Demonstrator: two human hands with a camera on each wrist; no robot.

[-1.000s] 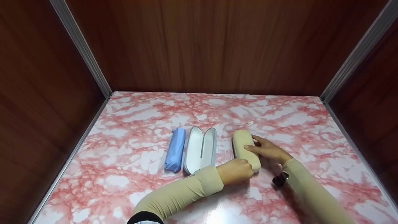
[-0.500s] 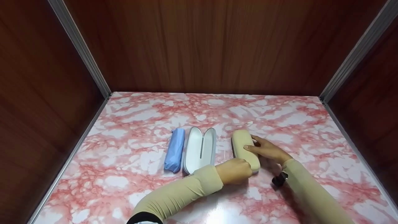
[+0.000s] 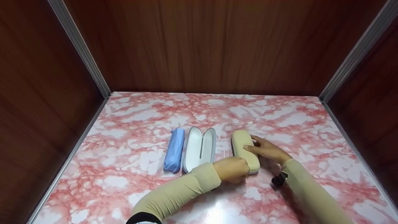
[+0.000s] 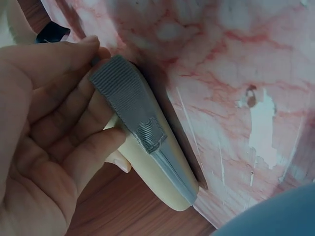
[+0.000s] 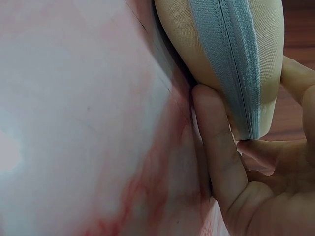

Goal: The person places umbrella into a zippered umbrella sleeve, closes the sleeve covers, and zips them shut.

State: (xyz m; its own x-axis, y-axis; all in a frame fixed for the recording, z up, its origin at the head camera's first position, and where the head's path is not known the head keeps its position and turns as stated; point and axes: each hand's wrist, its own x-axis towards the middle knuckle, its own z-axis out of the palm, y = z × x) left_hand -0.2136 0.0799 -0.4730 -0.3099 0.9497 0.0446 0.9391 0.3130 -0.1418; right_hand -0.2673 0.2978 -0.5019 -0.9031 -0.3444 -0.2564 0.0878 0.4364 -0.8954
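A cream zippered case [image 3: 244,146] lies on the marbled table with a grey zip [image 5: 234,64] along its side. At its near end, the left hand [image 3: 232,169] pinches the zip pull between thumb and finger; the left wrist view shows this hand [image 4: 54,113] beside the grey ribbed zip end [image 4: 118,81]. The pull itself is mostly hidden by the fingertips. The right hand [image 3: 267,149] grips the case from the right, thumb on top and other fingers along the far side. In the right wrist view, the right hand's fingers [image 5: 219,137] reach beneath the case.
Left of the cream case stands an open grey hard case [image 3: 194,149] with a white inside. A long blue fabric bundle [image 3: 174,151] lies beside it. Dark wood panels [image 3: 199,46] wall the table at the back and sides. A black device [image 3: 279,179] sits at the right wrist.
The left hand has shifted slightly left along the case's near end, still pinching. The right hand and the cream case hold nearly the same place.
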